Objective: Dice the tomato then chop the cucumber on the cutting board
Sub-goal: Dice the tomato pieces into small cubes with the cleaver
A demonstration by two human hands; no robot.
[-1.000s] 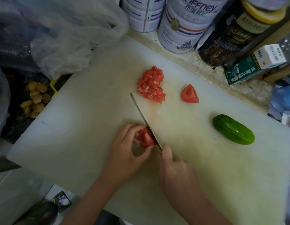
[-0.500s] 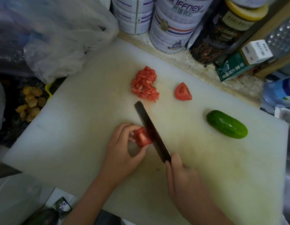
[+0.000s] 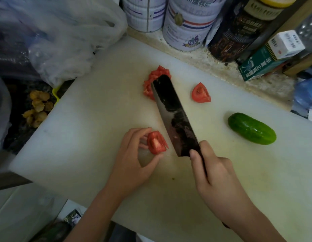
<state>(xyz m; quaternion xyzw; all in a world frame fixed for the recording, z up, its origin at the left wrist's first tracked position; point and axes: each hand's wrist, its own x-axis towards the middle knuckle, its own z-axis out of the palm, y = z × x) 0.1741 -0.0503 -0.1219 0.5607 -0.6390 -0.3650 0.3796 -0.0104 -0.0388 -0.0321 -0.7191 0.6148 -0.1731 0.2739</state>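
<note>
Dark knife (image 3: 174, 117) in tight right grip (image 3: 216, 177), tip far-left; tomato chunk (image 3: 156, 143) in left grip (image 3: 134, 163).

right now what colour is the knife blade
Dark, nearly black, with a worn grey patch mid-blade: the knife blade shows best in the head view.

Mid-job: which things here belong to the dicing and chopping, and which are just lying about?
In the job: cutting board, knife in the right hand, tomato piece pinched by the left hand, diced tomato pile, tomato wedge, cucumber.
Lying about: plastic bag, white tins, dark jar, green carton.
</note>
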